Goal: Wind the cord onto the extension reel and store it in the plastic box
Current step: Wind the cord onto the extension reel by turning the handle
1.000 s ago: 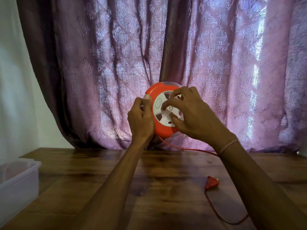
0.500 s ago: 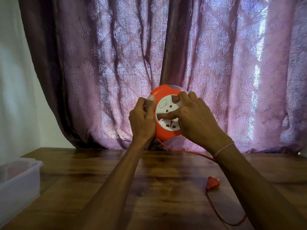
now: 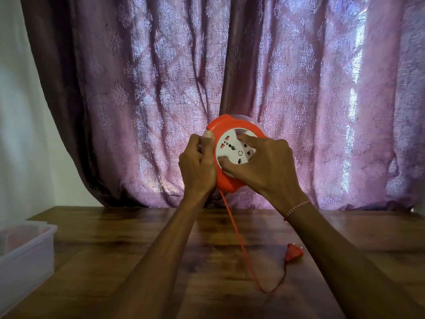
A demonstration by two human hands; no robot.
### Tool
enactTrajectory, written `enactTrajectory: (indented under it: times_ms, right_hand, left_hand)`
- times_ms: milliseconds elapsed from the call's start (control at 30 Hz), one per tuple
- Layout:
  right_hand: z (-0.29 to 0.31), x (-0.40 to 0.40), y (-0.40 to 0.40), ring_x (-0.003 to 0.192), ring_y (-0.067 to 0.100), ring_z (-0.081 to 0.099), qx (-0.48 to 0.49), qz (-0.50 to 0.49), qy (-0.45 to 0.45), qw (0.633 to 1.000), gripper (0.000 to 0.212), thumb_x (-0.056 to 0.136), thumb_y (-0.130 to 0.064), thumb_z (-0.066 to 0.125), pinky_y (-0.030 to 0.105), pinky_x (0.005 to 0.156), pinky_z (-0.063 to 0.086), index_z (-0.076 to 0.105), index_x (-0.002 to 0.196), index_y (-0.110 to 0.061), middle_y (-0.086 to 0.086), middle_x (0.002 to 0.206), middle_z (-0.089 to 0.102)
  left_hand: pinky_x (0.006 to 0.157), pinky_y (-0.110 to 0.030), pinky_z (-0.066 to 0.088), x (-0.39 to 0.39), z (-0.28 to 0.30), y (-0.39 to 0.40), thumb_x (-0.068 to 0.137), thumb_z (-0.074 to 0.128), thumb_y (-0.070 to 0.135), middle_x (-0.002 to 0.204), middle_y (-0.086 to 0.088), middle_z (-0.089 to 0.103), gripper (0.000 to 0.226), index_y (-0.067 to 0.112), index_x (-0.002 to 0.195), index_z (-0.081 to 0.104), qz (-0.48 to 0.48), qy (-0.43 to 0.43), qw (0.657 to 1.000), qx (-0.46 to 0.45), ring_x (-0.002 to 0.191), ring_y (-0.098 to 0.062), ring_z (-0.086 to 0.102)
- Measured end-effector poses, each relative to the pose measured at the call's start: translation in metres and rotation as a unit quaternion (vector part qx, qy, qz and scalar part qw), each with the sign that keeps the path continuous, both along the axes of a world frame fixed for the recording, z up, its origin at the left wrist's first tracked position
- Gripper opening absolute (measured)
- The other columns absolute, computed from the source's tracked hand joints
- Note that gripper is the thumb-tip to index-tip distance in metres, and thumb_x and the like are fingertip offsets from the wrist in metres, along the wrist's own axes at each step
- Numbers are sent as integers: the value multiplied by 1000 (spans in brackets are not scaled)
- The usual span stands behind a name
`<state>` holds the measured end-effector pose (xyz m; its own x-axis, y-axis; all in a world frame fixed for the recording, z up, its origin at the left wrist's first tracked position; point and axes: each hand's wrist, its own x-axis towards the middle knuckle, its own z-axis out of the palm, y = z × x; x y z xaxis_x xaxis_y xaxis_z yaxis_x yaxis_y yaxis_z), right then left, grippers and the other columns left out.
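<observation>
I hold a round orange extension reel point(image 3: 226, 127) upright in the air above the wooden table point(image 3: 115, 261). My left hand point(image 3: 197, 164) grips its left rim, thumb on the front edge. My right hand point(image 3: 266, 166) has its fingers curled onto the white socket disc point(image 3: 232, 149) in the reel's face. A thin orange cord point(image 3: 239, 240) hangs from the reel's bottom down to the table, loops near the front and ends at an orange plug point(image 3: 294, 252) lying flat between my forearms.
A translucent plastic box point(image 3: 25, 256) stands at the table's left edge, partly out of frame. A purple patterned curtain point(image 3: 299, 88) hangs close behind the table's far edge, with a pale wall point(image 3: 18, 111) at the left.
The white socket disc has turned under my right fingers. The cord's slack loop has shortened and now hangs straight below the reel instead of passing under my right wrist. The plug slid slightly left.
</observation>
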<state>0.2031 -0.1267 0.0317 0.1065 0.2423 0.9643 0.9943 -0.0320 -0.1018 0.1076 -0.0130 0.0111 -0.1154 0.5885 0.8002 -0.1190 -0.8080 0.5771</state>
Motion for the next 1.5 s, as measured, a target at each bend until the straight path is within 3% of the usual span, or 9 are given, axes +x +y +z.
enactTrajectory:
  times_ms: [233,400,500,667,800,1033,1167,1367,1500]
  right_hand:
    - [0,5,4,93,23,57,-16,-28,-50,998,64,73,-71,64,33,66,49,67,119,-26,-1,100,69]
    - [11,16,-5,108,25,43,-120,70,-135,981,24,82,-23,65,37,84,46,67,107,-24,6,122,56]
    - [14,14,-9,118,28,35,-234,34,-162,958,49,76,-7,61,37,90,42,70,113,-38,6,141,45]
    - [14,2,-16,106,32,44,-196,-82,-202,956,53,79,-42,28,44,75,40,64,116,-52,4,130,53]
    - [7,-2,-10,102,29,45,-168,-124,-175,962,49,74,-36,60,40,73,37,60,118,-57,2,123,55]
    - [1,-1,-4,80,30,65,-59,-81,-69,993,59,67,-64,61,34,66,49,62,123,-46,4,88,70]
    - [-4,-3,3,78,32,69,8,-52,10,999,70,64,-79,59,35,65,54,69,117,-35,0,93,77]
    - [-1,2,5,79,27,67,-2,-82,-47,995,68,74,-81,54,31,64,47,67,119,-32,-1,93,76]
    - [9,10,-3,94,25,54,-47,35,-99,993,34,85,-48,65,40,75,48,69,106,-22,2,104,68]
  left_hand:
    - [67,-55,48,-2,0,-3,103,46,50,59,5,48,43,26,67,41,5,-5,1000,-6,63,-22,46]
    - [66,-56,48,-5,2,-2,103,44,51,59,5,47,44,24,67,40,13,-7,1000,-10,61,-21,44]
    - [69,-59,49,-6,2,-3,103,45,51,62,3,51,44,24,68,42,-1,-7,1000,-12,65,-27,50]
    - [69,-57,50,-8,2,-5,102,45,51,64,4,54,42,26,68,42,3,2,1000,-3,66,-25,52]
    - [68,-54,49,-9,3,-6,101,45,51,62,5,52,42,27,67,41,15,2,1000,5,63,-18,47]
    - [65,-51,47,-6,4,-6,101,46,50,58,6,50,43,26,66,41,14,-9,1000,0,59,-12,46]
    - [65,-48,46,-3,2,-5,101,47,50,58,6,50,42,28,66,42,18,10,1000,13,61,-16,45]
    - [66,-51,48,-4,1,-3,101,45,52,58,5,51,43,28,66,41,22,2,1000,1,60,-16,46]
    - [67,-55,49,-6,2,-1,102,44,53,62,3,56,43,26,68,43,17,-4,1000,-5,65,-22,52]
